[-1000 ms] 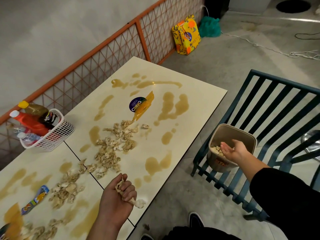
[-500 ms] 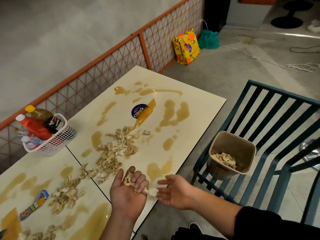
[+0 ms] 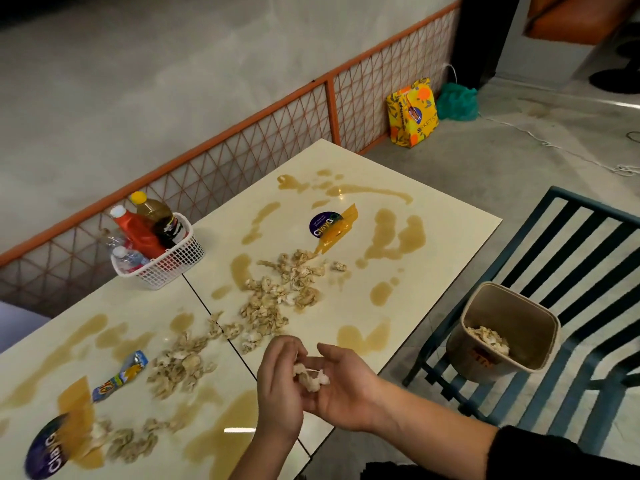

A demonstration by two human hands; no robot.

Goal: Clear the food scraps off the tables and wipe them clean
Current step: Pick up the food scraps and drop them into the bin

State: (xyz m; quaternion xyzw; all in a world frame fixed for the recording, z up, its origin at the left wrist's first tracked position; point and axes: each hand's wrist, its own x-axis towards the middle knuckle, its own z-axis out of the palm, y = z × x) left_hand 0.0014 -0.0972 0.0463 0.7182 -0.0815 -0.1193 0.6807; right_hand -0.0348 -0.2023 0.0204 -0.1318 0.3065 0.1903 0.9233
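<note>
Two cream tables stand pushed together, smeared with brown sauce. Pale food scraps lie in a trail across both tops. My left hand and my right hand meet over the near table edge. The right palm faces up and carries a small clump of scraps. The left hand's curled fingers hold the clump from above, against that palm. A beige bin with scraps in its bottom sits on a dark green slatted chair to the right.
A white basket of sauce bottles stands at the tables' far edge by the orange mesh fence. A colourful wrapper and round ClayGo stickers lie on the tops. A yellow bag stands on the floor.
My right hand left the bin and came back across to the table edge, palm up under my left hand. The scraps held in the left hand now lie in the right palm.
</note>
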